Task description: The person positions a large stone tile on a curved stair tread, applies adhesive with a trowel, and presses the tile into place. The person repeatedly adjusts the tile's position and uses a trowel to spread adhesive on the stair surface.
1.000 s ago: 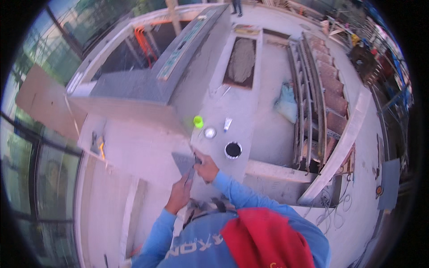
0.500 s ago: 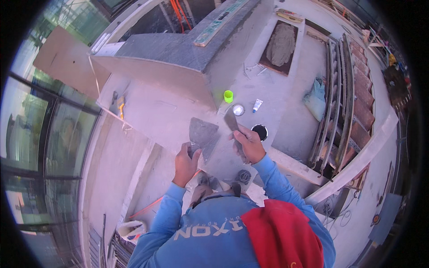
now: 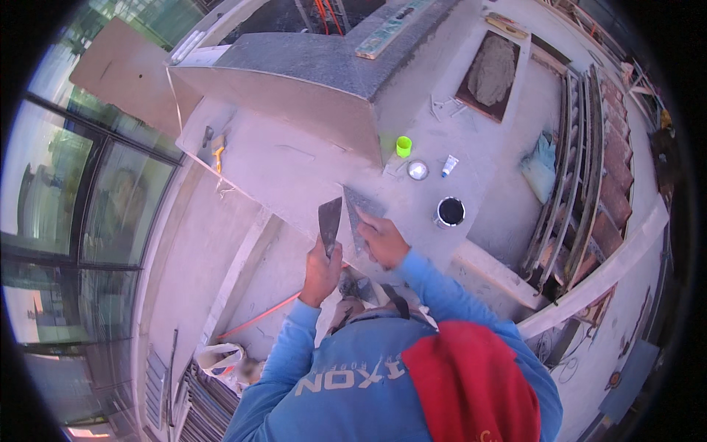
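1. Head view, as I watch from afar: the left hand point(image 3: 321, 274) has its fingers wrapped around the handle of a dark scraper point(image 3: 331, 225), blade pointing away from the body, likely to keep its broad edge free.
2. On the right, the right hand point(image 3: 387, 243) has its fingers curled at the base of a grey blade point(image 3: 358, 202), one finger stretched along it, perhaps for steadiness; I can't see its handle.
3. Both tools sit close together in front of the body, above the pale slab point(image 3: 272, 169). I cannot tell whether they touch.
4. To the right, an open tin point(image 3: 439, 219) of dark material stands upright, presumably to avoid spilling and stay within reach.
5. Farther off lie a white tube point(image 3: 451, 163) and a round silver lid point(image 3: 417, 170), with a bright green cup point(image 3: 403, 152) just beyond, seemingly grouped for easy picking.
6. At the far left I see a yellow brush point(image 3: 218, 149) lying near the slab's edge, apparently parked out of the way.
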Demonstrator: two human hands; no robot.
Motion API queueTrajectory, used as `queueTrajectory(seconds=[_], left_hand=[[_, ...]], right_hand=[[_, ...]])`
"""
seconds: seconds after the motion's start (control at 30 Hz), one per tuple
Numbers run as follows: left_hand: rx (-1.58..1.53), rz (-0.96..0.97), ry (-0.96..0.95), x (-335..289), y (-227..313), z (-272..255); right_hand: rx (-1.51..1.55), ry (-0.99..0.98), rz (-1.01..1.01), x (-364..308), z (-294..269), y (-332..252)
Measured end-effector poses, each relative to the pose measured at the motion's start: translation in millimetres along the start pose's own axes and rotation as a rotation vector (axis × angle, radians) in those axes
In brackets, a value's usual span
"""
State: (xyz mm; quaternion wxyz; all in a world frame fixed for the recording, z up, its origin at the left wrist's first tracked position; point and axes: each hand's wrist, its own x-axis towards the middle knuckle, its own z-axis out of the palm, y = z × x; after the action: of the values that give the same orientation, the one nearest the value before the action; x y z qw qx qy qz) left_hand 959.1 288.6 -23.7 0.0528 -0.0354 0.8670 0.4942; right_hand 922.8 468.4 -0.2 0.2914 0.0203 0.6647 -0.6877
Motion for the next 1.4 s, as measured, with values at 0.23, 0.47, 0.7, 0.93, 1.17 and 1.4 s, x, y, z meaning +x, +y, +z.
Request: queueTrajectory(seconds=[0.23,0.47,0.7,0.93,1.17,1.4], left_hand=[[-0.05,-0.12,-0.049,-8,-5,-6],[-0.108,-0.085,-0.061,-27,13,1],[-0.009,-0.292,-0.01,-21,-95,-5],[0.217,-0.41,-0.02,-72,-173,-8],[0.179,-0.193,-0.161,-27,-164,74],[-0.253,-0.238,-0.349,92,-160,248]], right_hand=[[-0.247,0.074,-0.41,8,26,28],[-0.288,0.274,-0.362,11,3,74],[-0.311,0.202,0.127,-24,-104,223],[-0.909,0.329,0.254,-64,-211,228],[-1.463,0.335,0.199,5,-289,147],[-1.868,-0.025,0.393,105,-278,134]])
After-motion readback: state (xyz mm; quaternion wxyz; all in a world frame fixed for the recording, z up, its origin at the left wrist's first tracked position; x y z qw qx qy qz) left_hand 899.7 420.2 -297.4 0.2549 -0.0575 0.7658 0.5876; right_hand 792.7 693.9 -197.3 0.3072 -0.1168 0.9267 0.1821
